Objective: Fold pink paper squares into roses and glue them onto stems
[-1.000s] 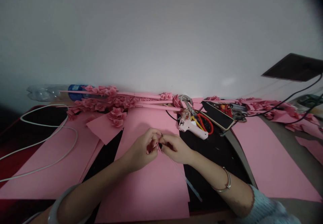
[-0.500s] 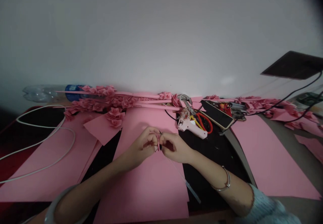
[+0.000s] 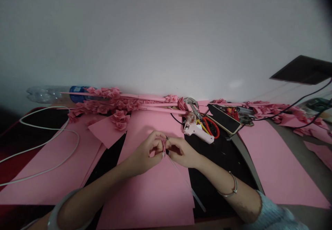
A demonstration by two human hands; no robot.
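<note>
My left hand point(image 3: 149, 152) and my right hand point(image 3: 183, 150) meet over the middle of the table, fingertips nearly touching. Between them they pinch a small folded piece of pink paper point(image 3: 164, 146), mostly covered by the fingers. Beneath both hands lies a long pink paper sheet point(image 3: 155, 195). A thin translucent stick point(image 3: 198, 199) lies below my right hand, over the sheet's right edge. Just beyond that hand rests a pale pink glue gun point(image 3: 198, 132), beside red-handled scissors or pliers point(image 3: 214, 128).
Pink paper roses point(image 3: 120, 119) and rolled paper stems point(image 3: 160, 109) line the wall, with a plastic bottle point(image 3: 48, 94) behind at left. A phone point(image 3: 224, 119) lies beyond the tools. White cable point(image 3: 49, 130) loops over more pink sheets point(image 3: 52, 167). Another sheet point(image 3: 280, 167) is at right.
My fingers have shifted slightly on the pink paper, and the left fingers have loosened a little. The whole view has moved slightly; the things on the table stay in place.
</note>
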